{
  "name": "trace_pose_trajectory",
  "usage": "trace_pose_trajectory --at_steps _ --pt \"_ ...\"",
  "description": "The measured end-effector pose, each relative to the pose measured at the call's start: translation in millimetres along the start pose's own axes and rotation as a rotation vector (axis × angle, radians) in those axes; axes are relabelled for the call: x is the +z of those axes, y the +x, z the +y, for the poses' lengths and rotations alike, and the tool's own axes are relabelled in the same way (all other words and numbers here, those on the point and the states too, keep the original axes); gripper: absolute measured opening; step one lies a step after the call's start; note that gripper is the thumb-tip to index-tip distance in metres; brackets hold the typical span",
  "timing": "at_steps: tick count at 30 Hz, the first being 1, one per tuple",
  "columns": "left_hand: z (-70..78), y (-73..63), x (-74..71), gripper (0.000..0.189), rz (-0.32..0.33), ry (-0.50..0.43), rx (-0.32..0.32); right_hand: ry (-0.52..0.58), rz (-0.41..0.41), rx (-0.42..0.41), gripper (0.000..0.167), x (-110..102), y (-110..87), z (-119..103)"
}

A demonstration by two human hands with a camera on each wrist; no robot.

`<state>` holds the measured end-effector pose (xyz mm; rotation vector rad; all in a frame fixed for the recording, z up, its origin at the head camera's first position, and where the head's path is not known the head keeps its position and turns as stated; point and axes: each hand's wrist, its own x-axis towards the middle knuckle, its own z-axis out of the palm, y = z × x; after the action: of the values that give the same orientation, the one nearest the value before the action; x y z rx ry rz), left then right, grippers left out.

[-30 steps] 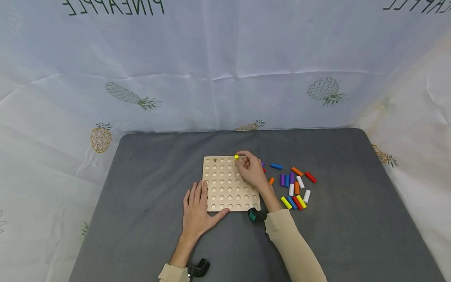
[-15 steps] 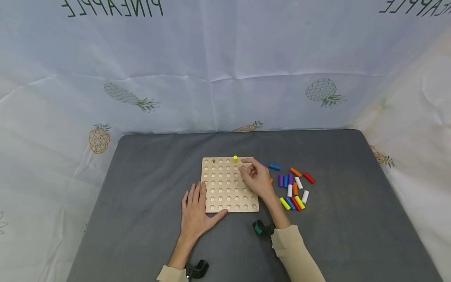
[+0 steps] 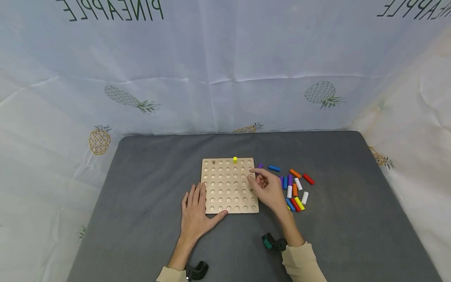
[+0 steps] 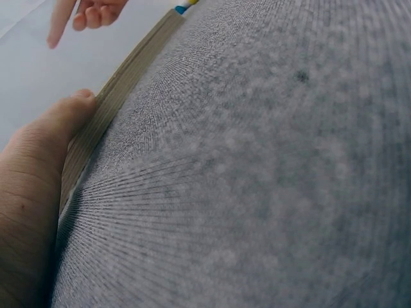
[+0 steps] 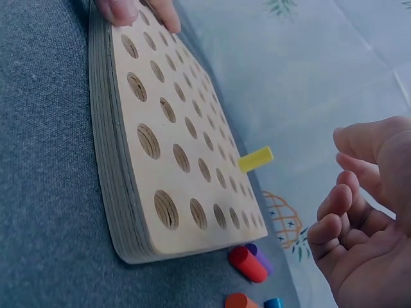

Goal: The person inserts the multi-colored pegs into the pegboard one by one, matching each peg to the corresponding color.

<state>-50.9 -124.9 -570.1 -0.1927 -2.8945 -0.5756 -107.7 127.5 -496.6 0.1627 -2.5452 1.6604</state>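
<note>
A square wooden pegboard (image 3: 232, 211) with rows of round holes lies on the grey table. One yellow peg (image 3: 235, 160) stands upright in the row along its far edge, and the right wrist view shows this yellow peg (image 5: 255, 159) projecting from its hole. My left hand (image 3: 196, 215) lies with spread, straight fingers along the board's left edge, its thumb at the near edge. Over the board's right edge is my right hand (image 3: 269, 192), holding nothing. Its thumb and index finger are apart, the other fingers loosely curled, as the right wrist view of this hand (image 5: 366, 224) confirms.
Right of the board lie several loose pegs, among them a blue peg (image 3: 274, 168), a red peg (image 3: 308, 179), an orange peg (image 3: 295, 173) and a white peg (image 3: 305, 197). My right hand and forearm partly cover some. A pineapple-print cloth (image 3: 218, 102) hangs behind the table.
My right hand has let go of the yellow peg, which now stands in the board. The hand has moved right and toward me. My left hand has stayed in place.
</note>
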Motion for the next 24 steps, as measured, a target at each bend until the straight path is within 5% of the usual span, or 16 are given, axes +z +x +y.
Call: trace_pose_trajectory --at_steps 24 --pt "-0.4 -0.7 3.5 0.121 0.026 -0.008 0.014 -0.128 0.155 0.018 0.021 -34 -53.9 14"
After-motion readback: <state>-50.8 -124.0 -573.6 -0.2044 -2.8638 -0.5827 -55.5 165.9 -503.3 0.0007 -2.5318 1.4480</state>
